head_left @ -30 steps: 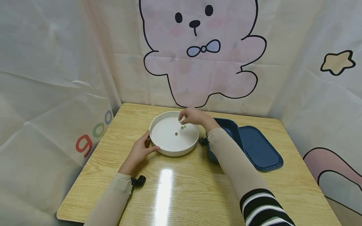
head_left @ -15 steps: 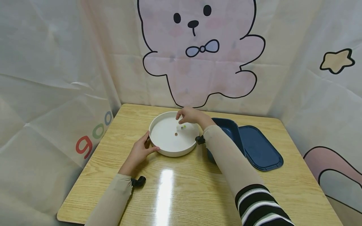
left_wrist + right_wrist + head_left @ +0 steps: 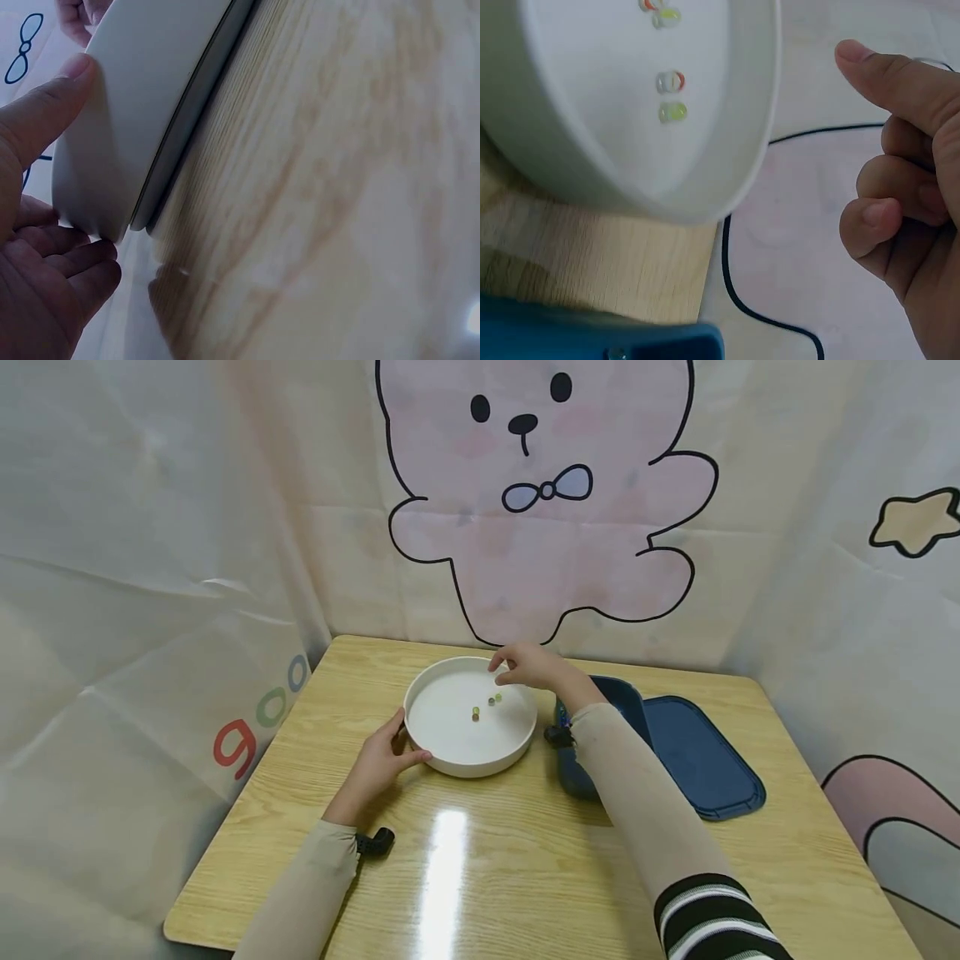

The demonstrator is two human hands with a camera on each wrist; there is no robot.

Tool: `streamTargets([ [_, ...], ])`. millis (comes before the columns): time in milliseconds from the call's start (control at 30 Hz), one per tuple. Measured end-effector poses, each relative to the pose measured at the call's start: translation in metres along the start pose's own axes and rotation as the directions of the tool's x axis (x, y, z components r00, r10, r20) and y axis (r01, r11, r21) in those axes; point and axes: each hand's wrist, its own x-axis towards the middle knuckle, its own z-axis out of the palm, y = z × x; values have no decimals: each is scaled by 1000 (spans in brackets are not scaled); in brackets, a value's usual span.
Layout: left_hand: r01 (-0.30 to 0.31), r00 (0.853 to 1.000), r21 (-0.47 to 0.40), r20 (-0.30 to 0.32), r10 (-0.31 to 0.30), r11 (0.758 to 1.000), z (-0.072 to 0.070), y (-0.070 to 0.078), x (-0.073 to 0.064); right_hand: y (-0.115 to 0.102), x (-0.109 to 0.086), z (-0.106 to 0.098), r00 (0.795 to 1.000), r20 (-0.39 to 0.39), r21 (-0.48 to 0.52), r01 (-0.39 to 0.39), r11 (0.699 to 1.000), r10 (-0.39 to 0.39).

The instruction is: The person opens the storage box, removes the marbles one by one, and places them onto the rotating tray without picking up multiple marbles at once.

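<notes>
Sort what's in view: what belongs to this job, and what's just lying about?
Part of the job:
shallow round white tray, gripped by the left hand
four small glassy coloured beads inside it
right hand, near the tray
dark-blue rectangular plastic-looking tub, probably the bead supply

Seemingly just lying about:
flat dark-blue rectangular plastic-looking lid beside the tub

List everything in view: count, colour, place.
Wooden table: 1, light brown, centre
Round tray: 1, white, on the table
Marbles: 4, two greenish, two orangish, in the tray
Container: 1, dark blue, right of the tray
Lid: 1, dark blue, right of the container
Backdrop: count unclear, pale, behind the table
Bear print: 1, pink, centre
Star print: 1, yellow, right
Arch print: 1, pink and grey, right
Letters: 3, red, green, blue, left
Sleeves: 2, beige, foreground
Wrist cameras: 2, black, at wrists
Hands: 2, left hand gripping the tray, right hand near its far side
</notes>
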Motion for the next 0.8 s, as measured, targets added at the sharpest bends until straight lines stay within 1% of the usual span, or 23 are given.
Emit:
streamTargets([
  [67, -4, 1000, -3, 5, 4, 1000, 2, 0, 1, 8, -10, -4, 999, -42, 25, -5, 1000, 6],
  [133, 9, 1000, -3, 7, -9, 1000, 4, 1, 1, 15, -19, -7, 997, -71, 37, -7, 999, 10],
  [267, 50, 999, 3, 8, -50, 999, 4, 3, 0, 24, -34, -15, 994, -108, 78, -18, 997, 26],
  [367, 61, 998, 8, -2, -61, 998, 3, 6, -1, 30, -43, -21, 989, -139, 87, -33, 996, 45],
  [433, 54, 998, 10, -9, -54, 998, 3, 7, -1, 35, -48, -25, 986, -159, 81, -37, 996, 49],
  [567, 35, 999, 9, -3, -35, 999, 3, 7, 0, 47, -59, -28, 977, -200, 81, -56, 995, 71],
  [667, 43, 999, 17, 7, -43, 999, 3, 5, 0, 54, -68, -28, 971, -220, 105, -67, 992, 89],
  [800, 54, 999, 24, 3, -54, 998, 3, 4, 1, 65, -76, -25, 967, -229, 144, -77, 987, 108],
])
